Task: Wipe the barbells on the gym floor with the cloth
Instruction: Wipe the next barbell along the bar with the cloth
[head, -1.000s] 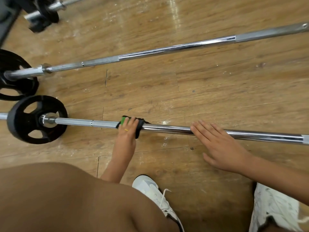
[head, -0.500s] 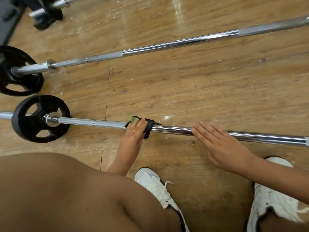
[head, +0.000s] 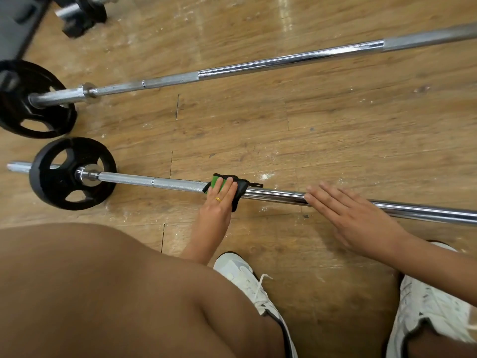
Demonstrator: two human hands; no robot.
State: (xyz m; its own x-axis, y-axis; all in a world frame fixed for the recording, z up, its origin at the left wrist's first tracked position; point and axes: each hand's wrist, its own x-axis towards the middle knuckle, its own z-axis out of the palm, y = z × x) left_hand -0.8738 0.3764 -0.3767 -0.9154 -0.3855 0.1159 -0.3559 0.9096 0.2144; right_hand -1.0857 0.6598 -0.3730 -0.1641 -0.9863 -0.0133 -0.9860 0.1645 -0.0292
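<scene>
The near barbell [head: 278, 196] lies across the wooden floor with a black plate [head: 72, 174] on its left end. A green and black cloth [head: 238, 188] is wrapped over its shaft. My left hand [head: 219, 202] holds the cloth against the bar, with the fingers laid over the top and the thumb hidden. To the right, my right hand [head: 346, 215] rests flat on the chrome shaft with straight fingers. A second barbell [head: 284, 59] lies farther away, running up to the right, with a black plate [head: 31, 99] at its left end.
My bare knee [head: 116, 293] fills the lower left. Two white sneakers [head: 247, 282] [head: 433, 311] stand on the floor just behind the near bar. A third bar end with dark plates [head: 82, 14] lies at the top left beside a grey mat [head: 15, 24].
My left hand has slid the cloth a little to the right along the near bar, closer to my right hand. The right hand stays flat on the shaft.
</scene>
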